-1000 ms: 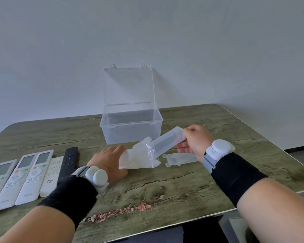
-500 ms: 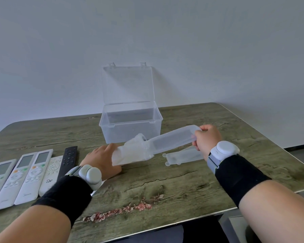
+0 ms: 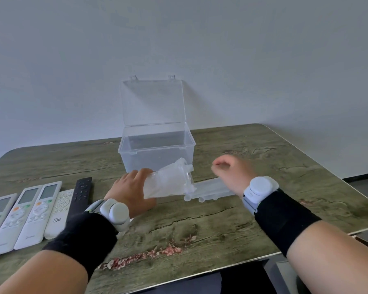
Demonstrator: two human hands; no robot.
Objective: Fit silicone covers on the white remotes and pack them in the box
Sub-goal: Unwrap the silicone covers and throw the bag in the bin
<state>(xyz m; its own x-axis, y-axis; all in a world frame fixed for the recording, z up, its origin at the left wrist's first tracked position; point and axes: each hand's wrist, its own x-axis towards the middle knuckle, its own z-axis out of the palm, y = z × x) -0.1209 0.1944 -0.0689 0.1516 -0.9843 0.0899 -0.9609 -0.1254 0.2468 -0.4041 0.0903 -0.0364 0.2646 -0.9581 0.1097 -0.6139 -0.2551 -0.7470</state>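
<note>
My left hand (image 3: 129,193) grips a crumpled bundle of translucent silicone covers (image 3: 168,180) just above the table, in front of the clear plastic box (image 3: 157,154). The box's lid stands open and it looks empty. My right hand (image 3: 229,172) hovers to the right of the bundle, blurred, with loosely curled fingers that hold nothing. One flat silicone cover (image 3: 210,190) lies on the table below my right hand. Several white remotes (image 3: 33,211) lie side by side at the left edge.
A black remote (image 3: 80,194) lies at the right end of the remote row, near my left wrist. The wooden table (image 3: 200,228) ends close at the front and at the right. A white wall stands behind the box.
My right hand was pulling one cover out of the bundle and stretching it to the right. It has let go, and the stretched cover has sprung back to the bundle in my left hand.
</note>
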